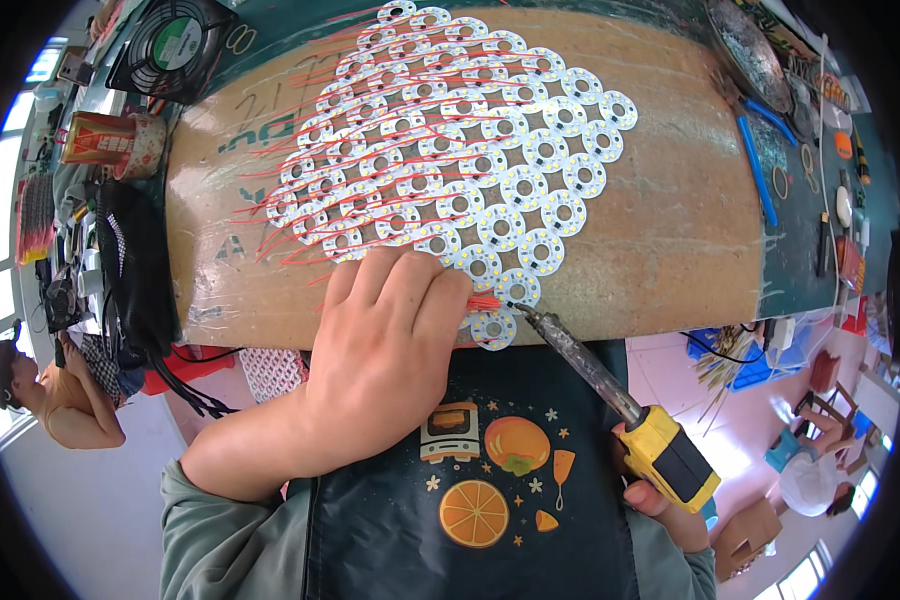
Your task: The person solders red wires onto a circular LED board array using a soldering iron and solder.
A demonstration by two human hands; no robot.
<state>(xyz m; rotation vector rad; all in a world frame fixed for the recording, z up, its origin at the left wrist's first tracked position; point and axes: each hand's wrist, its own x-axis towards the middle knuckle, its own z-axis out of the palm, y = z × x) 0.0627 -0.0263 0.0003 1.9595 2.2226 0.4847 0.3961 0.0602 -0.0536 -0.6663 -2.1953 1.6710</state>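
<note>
A sheet of joined round white LED boards (525, 187) lies on the brown board, with many thin red wires running leftward across it. My left hand (385, 325) is closed over the near edge of the sheet, its fingers pinching a bundle of short red wires (485, 302) whose ends point right. My right hand (660, 505), partly hidden, grips a soldering iron (670, 462) by its yellow and black handle. The iron's dark tip rests at or just above the nearest LED boards, close to the wire ends; whether it touches cannot be told.
Under the sheet is a brown board (670, 240) on a green table. A black fan (175, 48) stands at the far left, beside a tin (98, 138). Blue-handled pliers (757, 170) and a round metal dish (748, 55) lie at the right. Other people sit beyond both sides.
</note>
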